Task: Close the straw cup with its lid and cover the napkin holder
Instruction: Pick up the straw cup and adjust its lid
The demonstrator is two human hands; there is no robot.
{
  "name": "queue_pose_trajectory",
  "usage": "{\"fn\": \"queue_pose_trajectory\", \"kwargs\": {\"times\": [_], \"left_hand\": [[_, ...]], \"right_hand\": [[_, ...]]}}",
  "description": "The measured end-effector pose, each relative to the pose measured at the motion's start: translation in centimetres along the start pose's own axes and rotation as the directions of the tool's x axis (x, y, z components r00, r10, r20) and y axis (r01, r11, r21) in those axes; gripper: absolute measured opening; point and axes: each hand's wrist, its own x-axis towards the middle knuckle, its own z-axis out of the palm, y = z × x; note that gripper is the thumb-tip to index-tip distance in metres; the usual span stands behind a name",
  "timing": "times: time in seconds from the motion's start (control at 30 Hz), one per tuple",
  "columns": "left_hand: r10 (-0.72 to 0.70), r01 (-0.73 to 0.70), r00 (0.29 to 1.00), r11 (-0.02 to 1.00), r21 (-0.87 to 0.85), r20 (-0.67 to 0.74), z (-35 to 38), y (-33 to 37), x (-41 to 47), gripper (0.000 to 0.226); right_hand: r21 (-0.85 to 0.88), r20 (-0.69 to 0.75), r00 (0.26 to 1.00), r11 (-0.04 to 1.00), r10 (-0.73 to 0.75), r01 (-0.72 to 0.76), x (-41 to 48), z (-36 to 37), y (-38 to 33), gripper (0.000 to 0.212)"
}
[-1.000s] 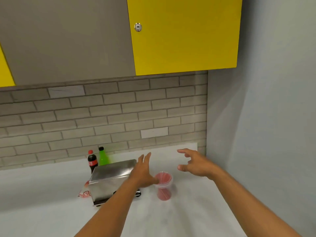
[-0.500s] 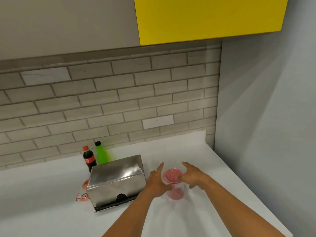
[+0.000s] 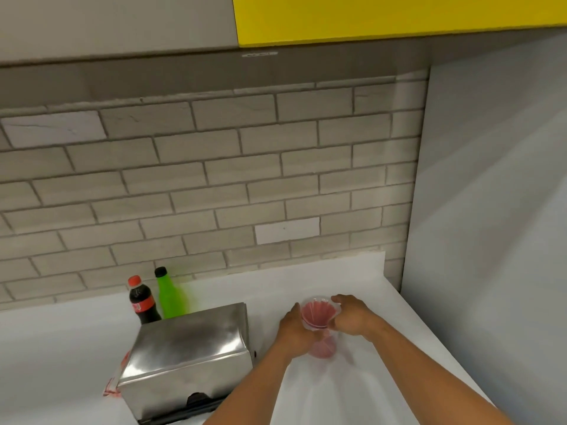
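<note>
The fingers of the right hand [image 3: 352,317] curl over the far and right side of the rim of the straw cup [image 3: 319,326], with the thumb at the near side of that rim, so the hand is clamped on the top of the cup. Whether a clear lid lies under those fingers cannot be told. The left hand [image 3: 294,332] wraps the left side of the cup, fingers together and reaching up along its wall, the thumb toward the near side, so it grips the cup too. The cup is clear plastic and holds a fan of red straws; it stands upright on the white counter [image 3: 76,348], toward the right end, near the grey side wall [image 3: 491,210]. Both forearms run from the near edge of the view up to the cup. Left of the left hand, just apart from it, sits the napkin holder [image 3: 190,354], a shiny metal box with a dark slot at its near face. A bit of red and white paper [image 3: 113,381] shows at its left near corner. Behind it, against the brick backsplash [image 3: 214,179], stand a cola bottle [image 3: 142,302] with a red cap and a green bottle [image 3: 168,296] with a black cap, side by side. A yellow cabinet [image 3: 399,16] hangs above.
</note>
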Motion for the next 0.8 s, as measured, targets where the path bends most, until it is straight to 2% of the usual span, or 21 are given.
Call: {"fn": "queue_pose_trajectory", "kwargs": {"times": [0.2,0.43,0.63,0.73,0.8], "left_hand": [[-0.041,0.040,0.999,0.998,-0.052,-0.024,0.8,3.4,3.3,0.066],[-0.087,0.083,0.995,0.993,-0.083,-0.042,1.2,5.5,6.9,0.066],[-0.084,0.082,0.995,0.996,-0.044,-0.058,1.2,6.1,9.2,0.072],[-0.060,0.061,0.998,0.998,0.005,-0.024,1.0,5.7,9.5,0.072],[-0.050,0.049,0.999,0.997,0.060,0.004,0.3,5.5,9.2,0.081]], "right_hand": [[0.014,-0.024,1.000,1.000,0.007,-0.007,5.6,-1.9,1.7,0.085],[0.015,-0.036,0.999,1.000,-0.008,0.008,10.5,-3.3,2.7,0.078],[-0.017,-0.039,0.999,1.000,-0.019,0.018,13.9,-3.5,3.4,0.075],[-0.076,-0.026,0.999,0.997,-0.026,0.024,12.8,-4.2,2.5,0.078],[-0.135,-0.021,0.999,0.991,-0.028,0.025,11.3,-4.8,1.5,0.078]]}}
